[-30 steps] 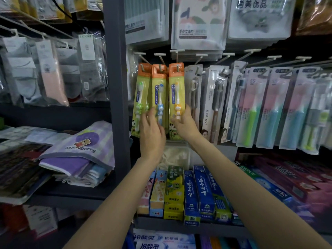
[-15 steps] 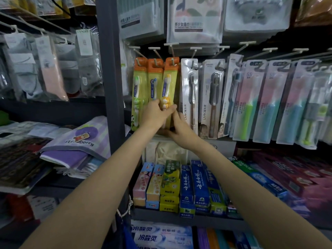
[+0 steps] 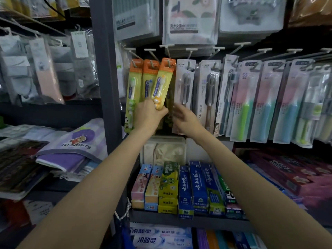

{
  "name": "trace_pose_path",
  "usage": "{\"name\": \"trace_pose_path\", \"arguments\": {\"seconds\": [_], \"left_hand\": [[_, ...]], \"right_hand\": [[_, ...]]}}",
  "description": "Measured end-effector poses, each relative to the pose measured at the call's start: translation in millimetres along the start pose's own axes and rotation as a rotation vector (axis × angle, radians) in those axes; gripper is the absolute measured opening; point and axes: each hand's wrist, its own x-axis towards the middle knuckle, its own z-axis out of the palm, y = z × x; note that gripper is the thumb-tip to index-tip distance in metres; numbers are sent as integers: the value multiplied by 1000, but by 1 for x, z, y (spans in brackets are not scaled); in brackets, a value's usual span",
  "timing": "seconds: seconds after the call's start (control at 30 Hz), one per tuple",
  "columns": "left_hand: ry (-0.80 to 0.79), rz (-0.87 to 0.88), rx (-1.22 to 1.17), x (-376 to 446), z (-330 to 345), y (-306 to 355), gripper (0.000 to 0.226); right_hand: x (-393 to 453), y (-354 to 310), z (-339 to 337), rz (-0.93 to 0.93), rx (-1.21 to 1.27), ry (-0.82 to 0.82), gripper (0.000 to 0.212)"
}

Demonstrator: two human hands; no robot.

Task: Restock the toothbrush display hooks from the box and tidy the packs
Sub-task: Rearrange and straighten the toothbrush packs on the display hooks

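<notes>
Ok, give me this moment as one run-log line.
left hand: grips orange-topped toothbrush pack, tilted on its hook | right hand: open, beside grey toothbrush pack | step: tidying

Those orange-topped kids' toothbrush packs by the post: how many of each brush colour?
Green brush pack: 1
Blue brush pack: 1
Yellow brush pack, tilted, gripped by the left hand: 1
Total: 3 front packs; any behind are hidden.
</notes>
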Motion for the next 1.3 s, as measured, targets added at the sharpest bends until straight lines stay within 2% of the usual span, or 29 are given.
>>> {"name": "trace_pose_path", "arguments": {"seconds": [0.1, 0.2, 0.3, 0.5, 0.67, 0.77, 0.9, 1.1, 1.23, 1.3], "left_hand": [[-32, 26, 73, 5, -6, -8, 19], [-24, 79, 148, 9, -10, -17, 26], [-29, 94, 143, 14, -11, -23, 30], [-55, 105, 121, 20, -10, -28, 33], [-81, 111, 131, 24, -12, -32, 32], [-80, 116, 140, 24, -13, -32, 32], [-91, 128, 133, 24, -14, -32, 32], [-126, 107, 55, 20, -18, -30, 27], [-148, 88, 38, 14, -16, -23, 22], [-142, 81, 23, 14, -15, -23, 25]], "right_hand": [[19, -2, 4, 74, 51, 24, 58], [33, -3, 11, 172, 124, 172, 51], [43, -2, 18, 220, 72, 256, 57], [69, -2, 32, 260, 167, 236, 74], [83, 1, 39, 311, 245, 229, 75], [84, 2, 40, 280, 239, 291, 60], [77, 1, 38, 251, 170, 279, 37], [64, -11, 26, 249, 243, 288, 36], [51, -18, 21, 191, 275, 269, 26], [48, -18, 20, 173, 285, 246, 34]]}}
